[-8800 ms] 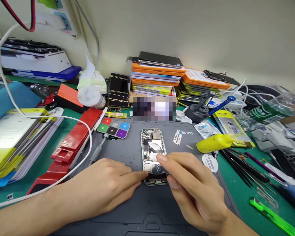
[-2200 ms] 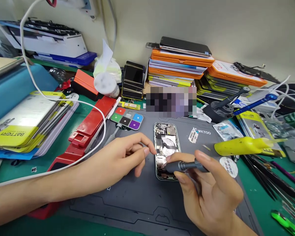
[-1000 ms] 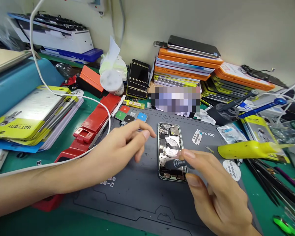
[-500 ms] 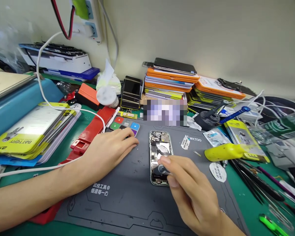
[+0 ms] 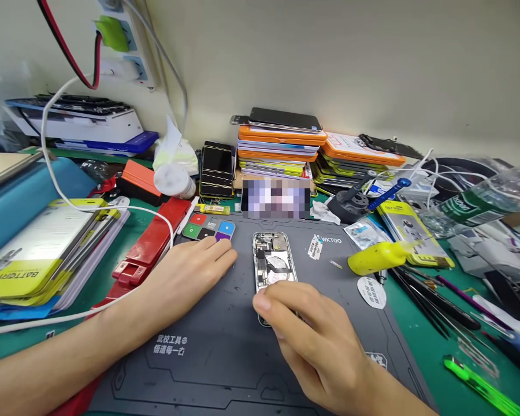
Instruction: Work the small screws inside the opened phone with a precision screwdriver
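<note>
At the left, a stack of yellow-edged battery packages (image 5: 30, 248) lies on the green bench surface, and to its right a red hinged tool (image 5: 149, 245) slants away toward the far side. The left hand (image 5: 195, 268) comes next, palm down over the dark grey work mat (image 5: 225, 358), its fingers loosely extended rather than clenched and apparently empty; it lies just on the near side of a pad with coloured squares (image 5: 211, 224), and whether it touches that pad is unclear. In the middle of the mat lies an opened smartphone (image 5: 277, 260), its inner parts facing up and its near end partly covered. Over that end, from the near right, the right hand (image 5: 312, 335) bends its fingers inward with the tips drawn close together; the hand itself hides the space between them, so I cannot tell what it grips or how tightly. Right of the phone are a small white label (image 5: 315, 247), a round white sticker (image 5: 371, 292) and a yellow squeeze bottle (image 5: 375, 257) lying on its side. A bright green cutter (image 5: 481, 384) lies at the near right.
</note>
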A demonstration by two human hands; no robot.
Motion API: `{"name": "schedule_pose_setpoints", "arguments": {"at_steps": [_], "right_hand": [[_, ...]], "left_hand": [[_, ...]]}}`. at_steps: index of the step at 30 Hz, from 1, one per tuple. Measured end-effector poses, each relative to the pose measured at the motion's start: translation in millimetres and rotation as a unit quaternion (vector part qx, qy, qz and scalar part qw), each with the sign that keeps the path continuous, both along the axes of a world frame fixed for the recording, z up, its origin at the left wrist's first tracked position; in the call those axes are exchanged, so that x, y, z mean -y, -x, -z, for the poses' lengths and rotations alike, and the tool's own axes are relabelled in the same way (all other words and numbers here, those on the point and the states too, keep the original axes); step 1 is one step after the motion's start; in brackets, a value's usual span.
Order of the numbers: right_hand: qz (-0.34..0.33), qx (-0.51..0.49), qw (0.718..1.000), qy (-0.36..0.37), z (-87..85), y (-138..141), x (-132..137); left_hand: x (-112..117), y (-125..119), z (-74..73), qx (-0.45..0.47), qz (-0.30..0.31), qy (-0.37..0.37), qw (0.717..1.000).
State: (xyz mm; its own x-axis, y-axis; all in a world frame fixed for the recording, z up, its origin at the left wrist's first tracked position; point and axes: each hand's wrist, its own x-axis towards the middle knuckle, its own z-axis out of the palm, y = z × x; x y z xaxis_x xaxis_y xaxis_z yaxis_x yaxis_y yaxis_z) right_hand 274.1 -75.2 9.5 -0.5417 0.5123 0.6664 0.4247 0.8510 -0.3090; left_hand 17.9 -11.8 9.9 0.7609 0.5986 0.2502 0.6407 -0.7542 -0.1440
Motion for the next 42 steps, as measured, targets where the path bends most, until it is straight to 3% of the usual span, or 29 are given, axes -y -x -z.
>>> {"name": "schedule_pose_setpoints", "arguments": {"at_steps": [9,17,24,30,42], "right_hand": [[0.002,0.005,1.000,0.002,1.3,-0.8,-3.7],[-0.001,-0.003,1.000,0.008,4.8,-3.4,-3.3],[-0.006,-0.005,1.000,0.009,5.1,-3.6,-3.9],[-0.003,0.004,1.000,0.013,5.4,-3.0,-3.9],[0.003,0.001,1.000,0.017,7.6,-2.7,-3.4]], "left_hand": [[1.2,-0.2,3.8,0.003,0.002,-0.008,1.000],[8.5,-1.1,6.3,0.079,-0.026,0.013,0.996],[28.1,-8.0,-4.9,0.113,0.033,0.126,0.985],[31.4,-12.1,0.4,0.111,0.067,0.236,0.963],[24.1,-2.6,2.2,0.145,0.089,0.187,0.968]]}}
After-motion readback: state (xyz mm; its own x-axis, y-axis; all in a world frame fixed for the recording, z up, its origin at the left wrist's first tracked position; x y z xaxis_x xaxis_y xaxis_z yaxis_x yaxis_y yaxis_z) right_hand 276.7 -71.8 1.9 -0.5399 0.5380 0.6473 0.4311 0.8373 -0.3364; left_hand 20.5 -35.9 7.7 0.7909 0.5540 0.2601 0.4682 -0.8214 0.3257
